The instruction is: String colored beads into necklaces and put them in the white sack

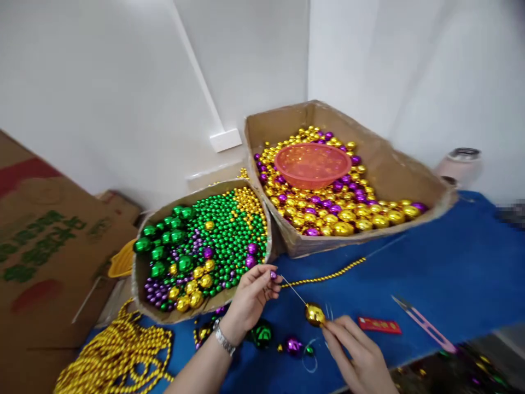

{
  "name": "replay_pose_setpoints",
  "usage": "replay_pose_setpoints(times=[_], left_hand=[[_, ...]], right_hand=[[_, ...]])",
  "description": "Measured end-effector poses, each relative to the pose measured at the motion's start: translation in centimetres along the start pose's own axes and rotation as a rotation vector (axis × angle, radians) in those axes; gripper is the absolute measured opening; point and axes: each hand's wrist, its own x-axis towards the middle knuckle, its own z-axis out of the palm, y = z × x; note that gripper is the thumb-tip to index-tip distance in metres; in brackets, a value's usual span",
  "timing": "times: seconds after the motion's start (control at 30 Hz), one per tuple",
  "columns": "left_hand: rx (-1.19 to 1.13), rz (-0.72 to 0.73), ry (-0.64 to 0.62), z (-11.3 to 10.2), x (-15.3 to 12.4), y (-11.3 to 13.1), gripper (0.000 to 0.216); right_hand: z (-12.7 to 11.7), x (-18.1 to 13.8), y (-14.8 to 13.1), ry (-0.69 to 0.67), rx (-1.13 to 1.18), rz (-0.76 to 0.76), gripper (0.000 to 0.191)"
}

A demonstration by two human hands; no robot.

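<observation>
My left hand (251,298), a metal watch band at its wrist, is closed with a small purple bead (273,275) at its fingertips. A thin clear string (294,289) runs taut from there to a large shiny gold bead (315,315). The fingertips of my right hand (356,350) are pinched at the lower right edge of that gold bead; whether they also grip the string is hidden. A strand of small gold beads (328,277) lies behind on the blue tabletop. Below my hands are a green ball (261,333) and a purple ball (293,346) with loose string.
One cardboard box (141,284) holds green, purple and gold beads. Another box (385,156) holds gold and purple ones around a red plastic bowl (314,164). Gold bead strands (118,350) are heaped front left. Pink-handled snips (429,325) and a red packet (379,325) lie right.
</observation>
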Motion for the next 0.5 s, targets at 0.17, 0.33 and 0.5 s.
replay_pose_setpoints(times=[0.17,0.33,0.5], left_hand=[[-0.138,0.016,0.076,-1.5,-1.5,1.1,0.02],[-0.201,0.001,0.096,-2.5,-1.9,0.6,0.023],[-0.249,-0.014,0.106,-2.9,-2.1,0.4,0.025]], right_hand=[[1.6,0.8,-0.1,-0.077,-0.016,-0.097,0.017],[2.1,0.9,-0.3,-0.101,-0.055,-0.118,0.019],[2.3,0.6,-0.3,-0.105,-0.069,-0.131,0.02]])
